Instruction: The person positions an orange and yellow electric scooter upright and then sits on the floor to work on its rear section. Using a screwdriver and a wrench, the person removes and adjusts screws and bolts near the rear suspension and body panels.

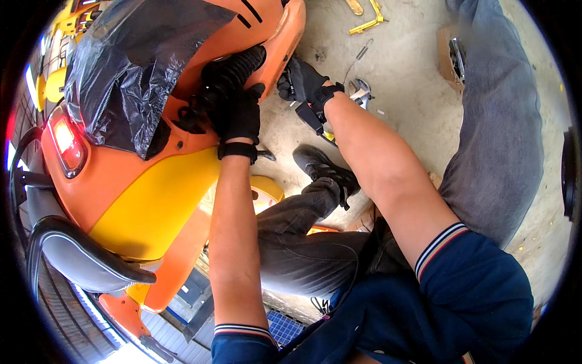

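Observation:
An orange and yellow vehicle body (pixel 151 209) with a lit red tail light (pixel 65 138) fills the left side. My left hand (pixel 239 115), in a black glove, reaches into an opening in the orange shell. It lies against a black ribbed part (pixel 239 67); most of its fingers are hidden, so its grip does not show. My right hand (pixel 301 80), also gloved in black, is beside the shell's outer edge with its fingers curled in. What they close on, if anything, cannot be made out. Just below it is a dark tool-like piece (pixel 309 117).
Black plastic sheeting (pixel 130 79) covers part of the shell. A metal tool (pixel 361 91) and a yellow bracket (pixel 368 23) lie on the concrete floor (pixel 400 60). Another person's grey trouser leg (pixel 494 121) stands at right, near a cardboard box (pixel 447 60). My dark shoe (pixel 318 164) is between my arms.

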A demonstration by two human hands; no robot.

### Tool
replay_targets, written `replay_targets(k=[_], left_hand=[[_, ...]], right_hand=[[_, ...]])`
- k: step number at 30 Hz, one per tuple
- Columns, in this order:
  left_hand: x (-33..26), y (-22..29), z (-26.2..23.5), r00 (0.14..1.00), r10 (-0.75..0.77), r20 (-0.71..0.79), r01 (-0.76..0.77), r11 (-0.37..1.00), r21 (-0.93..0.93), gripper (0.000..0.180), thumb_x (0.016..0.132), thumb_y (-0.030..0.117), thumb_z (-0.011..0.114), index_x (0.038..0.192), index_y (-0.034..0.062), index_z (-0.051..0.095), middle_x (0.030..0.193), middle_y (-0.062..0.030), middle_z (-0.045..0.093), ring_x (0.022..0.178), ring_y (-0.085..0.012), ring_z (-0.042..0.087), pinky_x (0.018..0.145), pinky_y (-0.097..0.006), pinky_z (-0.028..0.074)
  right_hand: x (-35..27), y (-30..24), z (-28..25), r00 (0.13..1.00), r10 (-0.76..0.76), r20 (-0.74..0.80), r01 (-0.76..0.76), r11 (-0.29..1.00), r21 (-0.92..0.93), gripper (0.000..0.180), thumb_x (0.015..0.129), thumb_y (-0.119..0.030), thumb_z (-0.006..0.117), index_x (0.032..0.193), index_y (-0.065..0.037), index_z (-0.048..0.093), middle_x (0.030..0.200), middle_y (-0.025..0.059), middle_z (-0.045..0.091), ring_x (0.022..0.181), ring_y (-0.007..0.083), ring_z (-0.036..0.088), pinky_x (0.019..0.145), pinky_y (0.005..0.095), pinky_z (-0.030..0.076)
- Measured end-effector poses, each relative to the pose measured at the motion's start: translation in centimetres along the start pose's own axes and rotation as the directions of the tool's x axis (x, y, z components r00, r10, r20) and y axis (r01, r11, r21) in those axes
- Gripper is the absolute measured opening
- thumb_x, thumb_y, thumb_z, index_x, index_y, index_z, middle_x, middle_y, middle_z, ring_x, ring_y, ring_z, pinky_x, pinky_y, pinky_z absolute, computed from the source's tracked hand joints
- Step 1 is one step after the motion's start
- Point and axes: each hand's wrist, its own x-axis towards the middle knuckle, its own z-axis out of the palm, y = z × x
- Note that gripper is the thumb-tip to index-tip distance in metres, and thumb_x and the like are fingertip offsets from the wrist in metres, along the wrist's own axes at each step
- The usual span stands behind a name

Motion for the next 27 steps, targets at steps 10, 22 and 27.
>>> replay_targets(k=[10, 22, 27], left_hand=[[-0.4, -0.3, 0.2, 0.999, -0.038, 0.029, 0.037, 0.998, 0.056, 0.065, 0.085, 0.049, 0.060, 0.133, 0.0065, 0.045, 0.138, -0.0192, 0.042, 0.128, -0.0348, 0.036, 0.104, -0.044, 0.030], [-0.8, -0.3, 0.0, 1.000, -0.012, 0.017, 0.012, 1.000, 0.007, 0.059, 0.087, 0.047, 0.058, 0.127, 0.0057, 0.049, 0.132, -0.0193, 0.048, 0.123, -0.0369, 0.042, 0.100, -0.044, 0.034], [-1.5, -0.3, -0.5, 0.997, 0.080, -0.001, -0.078, 0.976, 0.205, 0.053, 0.084, 0.040, 0.065, 0.120, 0.0008, 0.055, 0.126, -0.0216, 0.053, 0.118, -0.0380, 0.047, 0.098, -0.042, 0.036]], right_hand=[[0.5, -0.2, -0.5, 0.998, -0.024, 0.053, 0.026, 0.999, -0.023, 0.032, 0.094, -0.047, 0.044, 0.082, -0.018, 0.052, 0.061, -0.0009, 0.052, 0.048, 0.0147, 0.047, 0.043, 0.0292, 0.037], [1.5, 2.5, -0.3, 0.999, 0.054, 0.008, -0.054, 0.997, 0.050, 0.041, 0.085, -0.057, 0.055, 0.084, -0.016, 0.056, 0.064, 0.0013, 0.051, 0.051, 0.0156, 0.050, 0.047, 0.0302, 0.044], [1.2, 2.3, -0.1, 0.998, 0.070, 0.009, -0.070, 0.997, 0.030, 0.035, 0.085, -0.053, 0.057, 0.079, -0.019, 0.054, 0.061, -0.0004, 0.049, 0.049, 0.0140, 0.047, 0.045, 0.0286, 0.041]])
